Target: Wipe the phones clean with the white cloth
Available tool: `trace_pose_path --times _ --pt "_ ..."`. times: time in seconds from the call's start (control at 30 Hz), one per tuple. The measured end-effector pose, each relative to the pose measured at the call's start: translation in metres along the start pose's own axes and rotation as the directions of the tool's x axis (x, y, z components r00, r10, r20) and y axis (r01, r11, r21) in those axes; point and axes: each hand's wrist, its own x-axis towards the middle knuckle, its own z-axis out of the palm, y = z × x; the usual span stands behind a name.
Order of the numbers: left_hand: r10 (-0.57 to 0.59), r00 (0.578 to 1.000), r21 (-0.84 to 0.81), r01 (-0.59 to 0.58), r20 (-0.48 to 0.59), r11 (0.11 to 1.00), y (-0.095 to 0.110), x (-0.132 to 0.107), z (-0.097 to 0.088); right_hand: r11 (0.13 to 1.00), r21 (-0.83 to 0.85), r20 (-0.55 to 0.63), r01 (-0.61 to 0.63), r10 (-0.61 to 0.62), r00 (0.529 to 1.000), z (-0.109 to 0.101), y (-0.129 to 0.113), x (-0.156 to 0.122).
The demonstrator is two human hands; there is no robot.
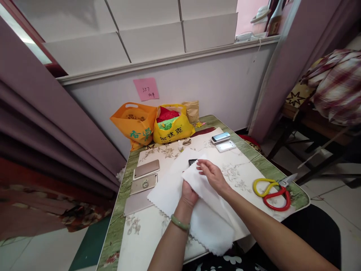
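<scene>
A white cloth lies over the table's middle and drapes toward me. My left hand, with a green bangle on the wrist, is tucked under a fold of the cloth and its fingers are hidden. My right hand rests on top of the cloth with fingers curled against it, pressing the fold. A dark phone peeks out from under the cloth just beyond my fingers.
Three phones lie in a row at the table's left. Two more devices sit at the far right. Yellow-and-red scissors lie near the right edge. Orange bag and yellow bag stand at the back against the wall.
</scene>
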Motion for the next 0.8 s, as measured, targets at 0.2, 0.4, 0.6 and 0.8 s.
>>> trace_pose_path --times 0.2,0.4,0.6,0.8 --pt "0.012 0.997 -0.093 -0.019 -0.074 0.995 0.001 -0.004 -0.004 0.688 -0.544 0.342 0.479 -0.34 0.876 -0.017 0.027 -0.011" --pt "0.024 0.982 -0.054 -0.035 -0.185 0.998 -0.002 -0.007 -0.002 0.427 -0.534 0.714 0.73 -0.235 0.659 -0.001 0.04 -0.014" --pt "-0.003 0.992 -0.05 -0.003 -0.123 0.999 -0.001 -0.004 0.003 0.44 -0.678 0.584 0.589 -0.163 0.795 0.01 0.048 0.013" --pt "0.012 0.994 -0.035 -0.016 -0.111 0.999 -0.004 0.002 0.001 0.482 -0.736 0.461 0.476 -0.158 0.873 0.017 0.054 0.013"
